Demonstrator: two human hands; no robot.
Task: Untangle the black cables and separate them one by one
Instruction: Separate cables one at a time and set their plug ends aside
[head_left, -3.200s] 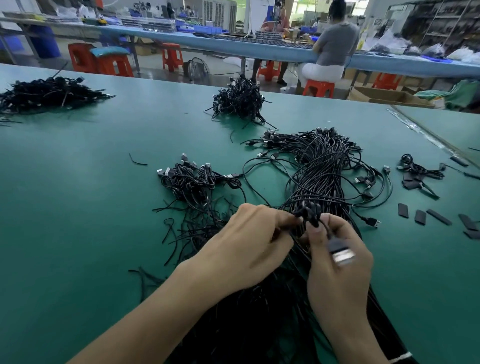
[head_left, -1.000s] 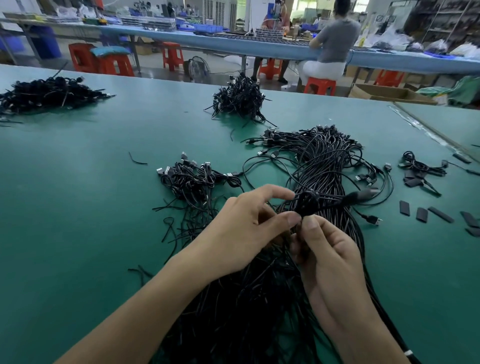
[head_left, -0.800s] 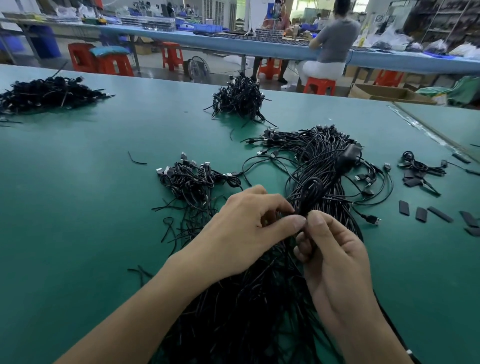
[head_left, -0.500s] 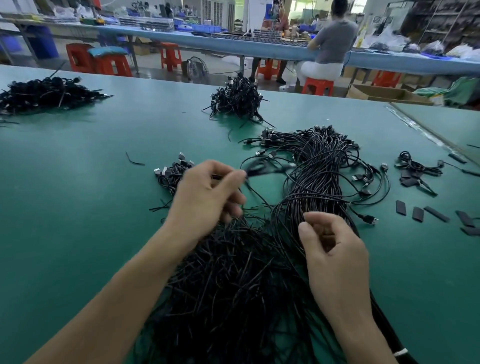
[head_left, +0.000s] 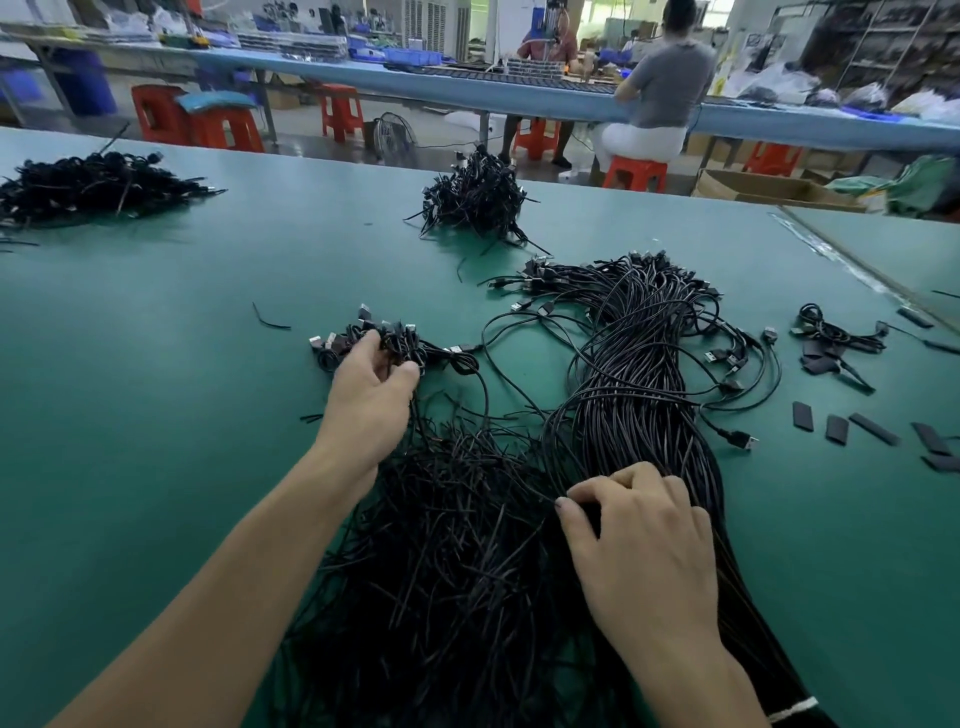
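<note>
While the flat heap of black cables at the far left (head_left: 93, 184) lies untouched on the green matted worktable (head_left: 156, 395), the left hand (head_left: 371, 397) reaches into the small cluster of black cables with silver USB plugs (head_left: 384, 340), its fingers curled down among the plugs; whether they pinch one I cannot tell. Just right of it spreads the big tangled bundle of thin black cables (head_left: 639, 374), running back towards the person. The right hand (head_left: 641, 551) rests on its near end, fingers bent and closed on several strands. These cables look light, limp and snag-prone, so the rigid plug end is probably the best hold. Farther right lie short black sleeve pieces (head_left: 836, 428). No writing is legible.
</note>
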